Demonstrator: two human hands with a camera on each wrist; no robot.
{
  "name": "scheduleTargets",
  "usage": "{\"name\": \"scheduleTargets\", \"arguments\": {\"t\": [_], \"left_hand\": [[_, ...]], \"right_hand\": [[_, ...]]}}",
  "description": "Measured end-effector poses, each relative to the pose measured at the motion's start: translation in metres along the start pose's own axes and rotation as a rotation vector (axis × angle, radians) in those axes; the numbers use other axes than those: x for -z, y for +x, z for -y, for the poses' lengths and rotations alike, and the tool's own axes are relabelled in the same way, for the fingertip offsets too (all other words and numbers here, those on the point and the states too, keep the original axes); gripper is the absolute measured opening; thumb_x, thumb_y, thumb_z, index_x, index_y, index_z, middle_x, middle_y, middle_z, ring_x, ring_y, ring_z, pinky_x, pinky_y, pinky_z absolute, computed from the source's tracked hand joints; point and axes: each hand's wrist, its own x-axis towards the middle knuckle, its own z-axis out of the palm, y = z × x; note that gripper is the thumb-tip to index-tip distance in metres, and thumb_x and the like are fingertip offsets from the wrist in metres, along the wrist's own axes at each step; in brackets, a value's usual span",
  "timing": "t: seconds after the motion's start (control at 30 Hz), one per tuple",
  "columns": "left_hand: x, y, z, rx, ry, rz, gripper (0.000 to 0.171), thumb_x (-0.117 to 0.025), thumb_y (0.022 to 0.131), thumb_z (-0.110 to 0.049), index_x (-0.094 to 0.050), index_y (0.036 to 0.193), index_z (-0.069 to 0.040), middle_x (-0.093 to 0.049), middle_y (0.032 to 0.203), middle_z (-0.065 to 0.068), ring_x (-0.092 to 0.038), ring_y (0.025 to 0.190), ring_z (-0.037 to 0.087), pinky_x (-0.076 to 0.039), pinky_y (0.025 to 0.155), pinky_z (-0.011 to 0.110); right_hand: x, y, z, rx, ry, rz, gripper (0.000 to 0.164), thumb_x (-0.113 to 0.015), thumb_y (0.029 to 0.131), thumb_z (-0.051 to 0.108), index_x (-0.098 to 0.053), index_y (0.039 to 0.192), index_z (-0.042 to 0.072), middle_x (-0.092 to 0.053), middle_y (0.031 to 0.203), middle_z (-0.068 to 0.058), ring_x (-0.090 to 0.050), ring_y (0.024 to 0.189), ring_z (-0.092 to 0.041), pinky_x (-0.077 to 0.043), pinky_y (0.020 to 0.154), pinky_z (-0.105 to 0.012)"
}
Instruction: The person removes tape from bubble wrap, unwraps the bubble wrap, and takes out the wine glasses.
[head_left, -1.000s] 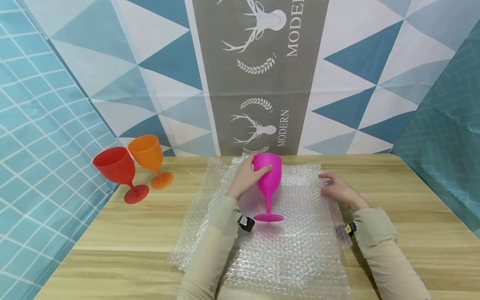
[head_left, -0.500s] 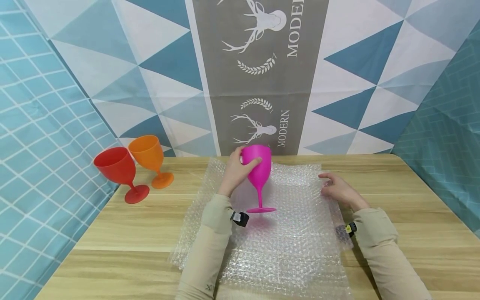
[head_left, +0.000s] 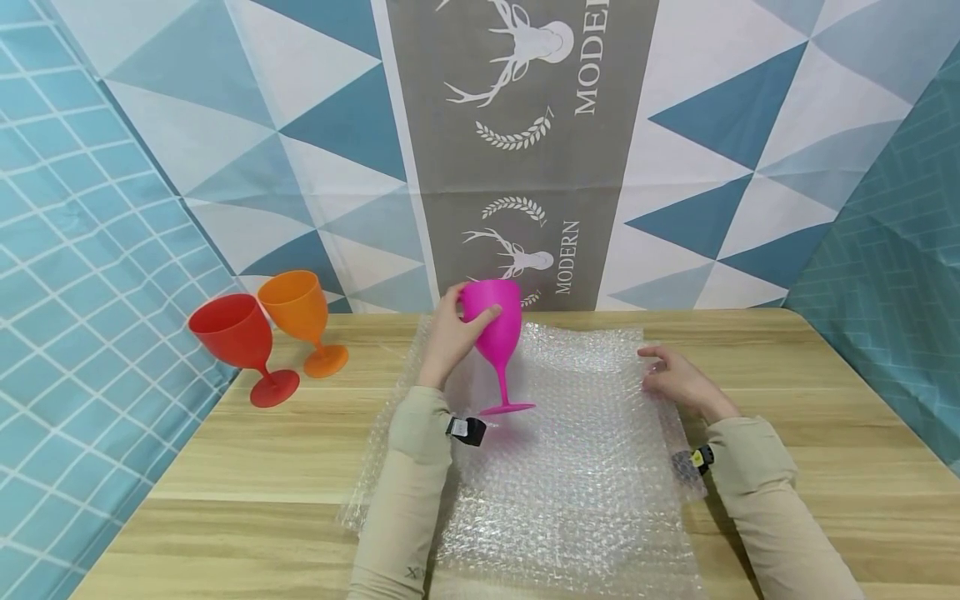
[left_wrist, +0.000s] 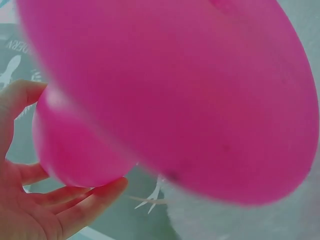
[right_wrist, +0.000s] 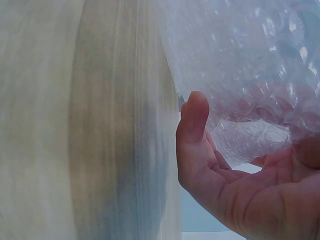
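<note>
A magenta plastic goblet (head_left: 497, 329) is held by its bowl in my left hand (head_left: 450, 340), thumb in front and fingers round the side. It stays upright, slightly tilted, with its foot over the sheet of bubble wrap (head_left: 573, 483). In the left wrist view the goblet's foot (left_wrist: 200, 110) fills most of the picture, and the fingers curl about the bowl behind it. At the sheet's right edge, my right hand (head_left: 684, 383) grips the wrap with curled fingers. The right wrist view has the bubble wrap (right_wrist: 240, 55) running into that hand's grasp and covering part of it.
To the left stand a red goblet (head_left: 236, 333) and an orange goblet (head_left: 298, 308), both upright on the wooden table (head_left: 225, 533). Behind the table hangs a patterned cloth backdrop (head_left: 517, 167), with a blue checked cloth (head_left: 82, 275) along the left side.
My left hand has moved leftward and slightly back with the magenta goblet, which now leans a little. The left part of the bubble wrap has shifted too. My right hand has stayed put.
</note>
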Motion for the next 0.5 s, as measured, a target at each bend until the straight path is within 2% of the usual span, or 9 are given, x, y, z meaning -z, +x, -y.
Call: {"name": "scheduleTargets", "arguments": {"t": [0.23,0.5], "left_hand": [[0.014,0.0,-0.001,0.019,-0.008,-0.038,0.07,-0.065,0.079,-0.042,-0.036,0.136,-0.012,-0.046,0.128,0.01,-0.054,0.1,0.028,-0.05,0.081,0.042],[0.03,-0.002,0.0,0.016,-0.114,-0.083,0.066,-0.065,0.079,-0.038,-0.037,0.134,-0.016,-0.043,0.128,0.009,-0.051,0.095,0.028,-0.051,0.077,0.04]], "right_hand": [[-0.001,0.001,-0.001,-0.006,0.002,-0.001,0.059,-0.049,0.085,0.007,-0.024,0.138,-0.004,-0.037,0.124,-0.033,-0.049,0.098,-0.035,-0.048,0.075,-0.036],[-0.001,0.0,0.0,-0.003,0.009,-0.001,0.059,-0.049,0.085,0.007,-0.025,0.137,-0.005,-0.036,0.124,-0.034,-0.049,0.099,-0.036,-0.048,0.075,-0.037]]}}
